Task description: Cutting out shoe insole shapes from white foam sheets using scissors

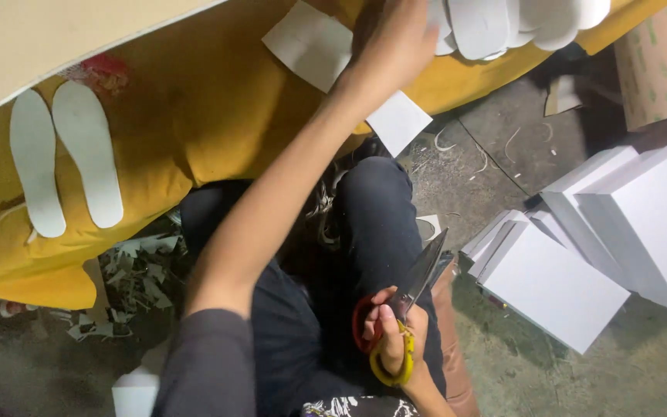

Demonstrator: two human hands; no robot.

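Left hand: my left hand is stretched out over the yellow cushion, fingers spread flat, pressing near the stack of white insoles at the cushion's far edge. I cannot tell whether it has hold of any of them.
Right hand: my right hand sits low, on the near side of the cushion above my lap, fingers curled through the handles of the scissors.
Scissors: red and yellow handles, grey blades slightly parted and pointing up toward the cushion.
Insole stack: white, overlapping, lying on the cushion's top right part.
Pair of insoles: two white cut shapes side by side on the cushion's left part, well apart from my left hand.
White sheets: one square sheet lies on the cushion just left of my left wrist; another hangs off the cushion's lower edge under my forearm.
Board: a pale board covers the cushion's upper left corner.
Scraps: grey offcuts are heaped on the floor below the cushion's left part.
Boxes: white boxes are piled on the floor right of the cushion, beside my knee.
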